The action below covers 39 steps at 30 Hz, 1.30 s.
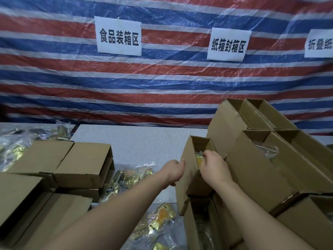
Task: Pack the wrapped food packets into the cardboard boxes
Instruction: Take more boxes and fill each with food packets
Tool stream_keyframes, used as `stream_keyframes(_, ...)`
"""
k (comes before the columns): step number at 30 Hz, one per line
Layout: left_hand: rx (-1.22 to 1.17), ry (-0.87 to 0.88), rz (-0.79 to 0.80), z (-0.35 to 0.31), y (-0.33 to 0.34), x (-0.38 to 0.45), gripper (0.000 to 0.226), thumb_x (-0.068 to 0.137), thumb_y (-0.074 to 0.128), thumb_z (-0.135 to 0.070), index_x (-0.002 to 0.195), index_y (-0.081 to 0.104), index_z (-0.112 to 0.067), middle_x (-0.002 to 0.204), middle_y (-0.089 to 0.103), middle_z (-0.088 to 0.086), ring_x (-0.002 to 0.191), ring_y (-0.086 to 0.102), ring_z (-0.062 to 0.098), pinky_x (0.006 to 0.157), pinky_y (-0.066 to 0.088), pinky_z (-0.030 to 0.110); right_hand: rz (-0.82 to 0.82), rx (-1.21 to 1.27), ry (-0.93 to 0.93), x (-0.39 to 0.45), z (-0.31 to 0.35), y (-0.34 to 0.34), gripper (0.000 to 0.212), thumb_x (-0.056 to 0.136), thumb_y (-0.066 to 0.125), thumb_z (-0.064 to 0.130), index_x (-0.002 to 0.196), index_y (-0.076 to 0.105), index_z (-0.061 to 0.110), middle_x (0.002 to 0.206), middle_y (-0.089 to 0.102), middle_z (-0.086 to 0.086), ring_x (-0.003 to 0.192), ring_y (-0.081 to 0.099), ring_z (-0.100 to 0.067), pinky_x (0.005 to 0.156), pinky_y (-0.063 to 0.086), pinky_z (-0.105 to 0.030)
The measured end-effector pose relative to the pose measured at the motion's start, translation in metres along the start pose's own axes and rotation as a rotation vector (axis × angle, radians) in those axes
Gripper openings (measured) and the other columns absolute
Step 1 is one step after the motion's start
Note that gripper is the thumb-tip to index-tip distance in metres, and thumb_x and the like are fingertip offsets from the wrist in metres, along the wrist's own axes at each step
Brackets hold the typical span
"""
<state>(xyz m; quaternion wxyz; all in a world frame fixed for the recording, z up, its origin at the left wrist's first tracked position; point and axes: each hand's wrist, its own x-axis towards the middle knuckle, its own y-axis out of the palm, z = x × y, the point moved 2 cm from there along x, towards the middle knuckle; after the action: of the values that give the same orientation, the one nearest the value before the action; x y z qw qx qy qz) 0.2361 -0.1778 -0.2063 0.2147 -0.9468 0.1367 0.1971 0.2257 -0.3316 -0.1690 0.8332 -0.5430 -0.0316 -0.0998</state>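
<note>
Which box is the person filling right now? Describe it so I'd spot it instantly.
Start at the stack of cardboard boxes on the right of the table. The box being filled stands at its left edge, nearest the middle. Unlike its neighbours, it has the left hand against its side, and the right hand pushes a yellow packet in.

The tarp [162, 83] is showing red, blue and white stripes; brown boxes [86, 165] and gold-yellow packets [162, 215] are lying on the grey desk [140, 141].
</note>
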Motion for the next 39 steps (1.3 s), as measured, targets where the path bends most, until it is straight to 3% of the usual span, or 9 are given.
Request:
stream_keyframes(5,-0.007,0.174,-0.224,0.072,-0.05,-0.055,0.027,0.102,0.039,-0.029,0.085,0.053,-0.013,0.085,0.056,0.009,0.077,0.052,0.019,0.068,0.04,0.033,-0.139,0.373,-0.121,-0.043,0.044,0.006,0.022,0.098,0.048,0.014,0.109,0.064,0.022,0.095,0.054,0.015,0.087,0.053,0.007,0.07,0.034,-0.008)
stream_keyframes(9,0.102,0.114,-0.338,0.158,-0.081,-0.111,0.032,0.102,0.043,-0.027,0.072,0.049,-0.017,0.07,0.054,0.002,0.067,0.051,0.018,0.058,0.034,0.03,0.035,0.444,-0.105,-0.099,0.057,0.053,0.018,0.096,0.055,0.014,0.1,0.06,0.032,0.089,0.057,0.021,0.082,0.055,0.011,0.068,0.036,-0.005)
stream_keyframes(17,0.284,-0.11,-0.37,0.292,-0.085,-0.171,0.023,0.1,0.044,-0.028,0.079,0.053,-0.024,0.077,0.059,-0.004,0.066,0.053,0.004,0.054,0.04,0.018,0.488,0.449,0.125,-0.206,0.054,0.148,0.02,0.097,0.06,0.014,0.097,0.062,0.033,0.094,0.065,0.016,0.086,0.062,0.003,0.065,0.042,-0.008)
stream_keyframes(21,0.6,-0.136,-0.542,0.305,-0.133,-0.158,0.025,0.099,0.04,-0.033,0.107,0.057,-0.015,0.112,0.059,0.007,0.098,0.056,0.023,0.087,0.047,0.035,0.466,0.449,0.164,-0.226,0.063,0.153,0.022,0.092,0.065,0.011,0.089,0.067,0.032,0.085,0.071,0.008,0.069,0.062,0.008,0.06,0.042,-0.003)
stream_keyframes(24,0.863,-0.194,-0.664,0.298,-0.187,-0.143,0.048,0.099,0.038,-0.035,0.142,0.042,-0.014,0.154,0.036,0.012,0.143,0.03,0.029,0.118,0.023,0.042,0.412,0.469,0.152,-0.229,0.075,0.151,0.024,0.087,0.07,0.005,0.079,0.07,0.027,0.069,0.07,0.012,0.062,0.06,0.009,0.058,0.04,-0.002)
stream_keyframes(26,0.982,-0.281,-0.704,0.299,-0.224,-0.138,0.066,0.099,0.038,-0.038,0.155,0.019,-0.01,0.164,0.013,0.014,0.152,0.01,0.031,0.122,0.007,0.048,0.414,0.458,0.144,-0.226,0.081,0.151,0.022,0.086,0.071,0.008,0.078,0.071,0.028,0.06,0.067,0.017,0.062,0.06,0.009,0.058,0.04,-0.003)
stream_keyframes(31,1.057,-0.55,-0.687,0.337,-0.284,-0.149,0.09,0.086,0.051,-0.024,0.156,-0.001,-0.003,0.163,0.004,0.021,0.15,0.008,0.041,0.12,0.012,0.059,0.477,0.484,0.133,-0.224,0.097,0.155,0.023,0.091,0.066,0.008,0.084,0.069,0.03,0.071,0.069,0.009,0.062,0.061,0.009,0.056,0.041,-0.006)
stream_keyframes(36,1.057,-0.572,-0.643,0.328,-0.292,-0.172,0.066,0.092,0.044,-0.015,0.151,0.018,-0.001,0.154,0.029,0.017,0.142,0.031,0.036,0.111,0.036,0.051,0.577,0.44,0.037,-0.212,0.125,0.153,0.018,0.1,0.055,0.021,0.101,0.059,0.038,0.096,0.065,0.018,0.081,0.062,0.006,0.061,0.044,-0.007)
stream_keyframes(39,1.093,-0.487,-0.659,0.301,-0.3,-0.197,0.041,0.09,0.045,-0.007,0.131,0.048,-0.007,0.123,0.059,0.011,0.112,0.058,0.03,0.093,0.051,0.042,0.584,0.432,-0.013,-0.201,0.14,0.145,0.017,0.101,0.053,0.022,0.108,0.058,0.037,0.1,0.064,0.018,0.084,0.061,0.004,0.061,0.045,-0.007)
